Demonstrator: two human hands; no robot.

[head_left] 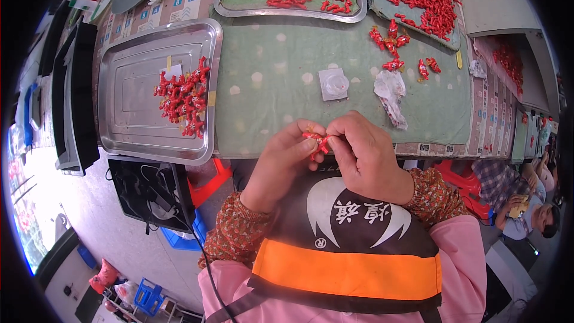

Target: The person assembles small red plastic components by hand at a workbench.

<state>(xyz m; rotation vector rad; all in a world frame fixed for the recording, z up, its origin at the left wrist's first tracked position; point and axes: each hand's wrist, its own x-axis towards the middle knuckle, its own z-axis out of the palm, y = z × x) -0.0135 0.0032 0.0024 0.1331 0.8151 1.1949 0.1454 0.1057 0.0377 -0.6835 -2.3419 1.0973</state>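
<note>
A small red figurine (317,142) with white and gold details is held between my two hands, just over the table's near edge. My left hand (276,164) is closed round its body with thumb and fingers. The thumb and forefinger of my right hand (369,154) pinch the figurine's right side; whether a smaller piece is between those fingertips I cannot make out. Beyond the hands, a small round white container (338,85) sits on a white square. A crumpled white tissue (391,97) lies to its right.
At left, a metal tray (128,93) holds a cluster of red figurines. Another metal tray (290,14) and a cloth-covered board (378,7) at the back carry heaps of red pieces. Several loose figurines (390,42) lie on the green cloth (269,63). Another person (515,203) sits far right.
</note>
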